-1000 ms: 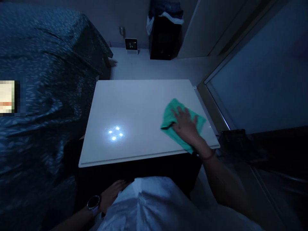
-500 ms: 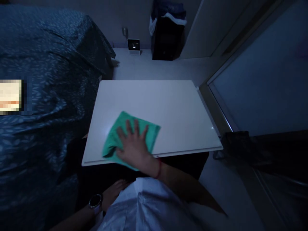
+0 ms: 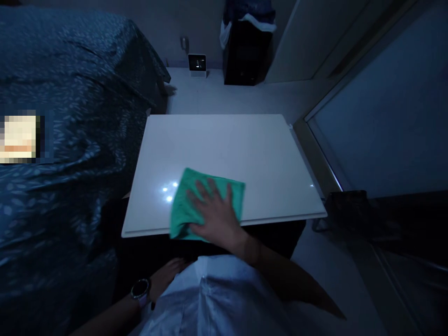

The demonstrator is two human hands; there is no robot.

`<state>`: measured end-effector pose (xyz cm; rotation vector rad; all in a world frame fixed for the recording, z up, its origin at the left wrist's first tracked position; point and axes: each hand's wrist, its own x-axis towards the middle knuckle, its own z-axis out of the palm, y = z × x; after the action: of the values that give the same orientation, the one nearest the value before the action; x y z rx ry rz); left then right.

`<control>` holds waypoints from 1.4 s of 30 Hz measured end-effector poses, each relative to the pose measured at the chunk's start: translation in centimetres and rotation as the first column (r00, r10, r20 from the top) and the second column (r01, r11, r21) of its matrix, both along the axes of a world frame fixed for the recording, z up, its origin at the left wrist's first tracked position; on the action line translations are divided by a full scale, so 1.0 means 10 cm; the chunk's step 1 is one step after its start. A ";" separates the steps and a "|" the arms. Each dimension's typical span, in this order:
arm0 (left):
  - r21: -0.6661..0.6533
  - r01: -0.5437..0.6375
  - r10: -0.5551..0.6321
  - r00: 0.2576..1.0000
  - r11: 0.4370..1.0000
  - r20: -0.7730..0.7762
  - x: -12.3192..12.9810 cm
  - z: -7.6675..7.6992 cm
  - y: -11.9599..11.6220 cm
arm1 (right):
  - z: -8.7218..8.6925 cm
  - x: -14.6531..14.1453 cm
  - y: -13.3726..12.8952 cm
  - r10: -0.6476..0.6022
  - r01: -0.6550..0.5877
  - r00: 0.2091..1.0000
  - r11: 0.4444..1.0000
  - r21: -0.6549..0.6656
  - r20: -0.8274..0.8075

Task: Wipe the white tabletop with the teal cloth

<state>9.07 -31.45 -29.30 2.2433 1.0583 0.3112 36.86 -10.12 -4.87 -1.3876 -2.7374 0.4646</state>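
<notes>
My right hand [image 3: 219,217] lies flat with spread fingers on a green cloth [image 3: 182,205]. The cloth is spread on the white tabletop [image 3: 224,144], left of its middle, and its lower edge hangs slightly over the near edge. Below the table, close to my body, my left hand [image 3: 170,273] rests by the light shirt [image 3: 217,294]; its fingertips are dark and partly hidden. A watch [image 3: 140,289] is on the left wrist.
A bed with a leaf-patterned cover [image 3: 70,93] stands at the left. Beyond the table, a small screen device [image 3: 198,64] and a black cabinet [image 3: 248,53] with clothes on top stand by the wall. A dark object [image 3: 348,203] lies at the right.
My right hand and the green cloth have slid to the right along the near part of the tabletop. Light reflections now show left of the cloth. My left hand has hardly moved.
</notes>
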 end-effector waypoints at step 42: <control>0.122 -0.050 0.050 0.999 0.991 -0.002 0.04 0.01 -0.12 | 0.11 -1.74 2.84 0.208 -0.206 0.977 0.977 0.052 -0.050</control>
<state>9.48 -32.61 -29.16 2.3285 1.1271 0.4012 19.44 18.25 -3.80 -1.0678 -2.8409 0.4377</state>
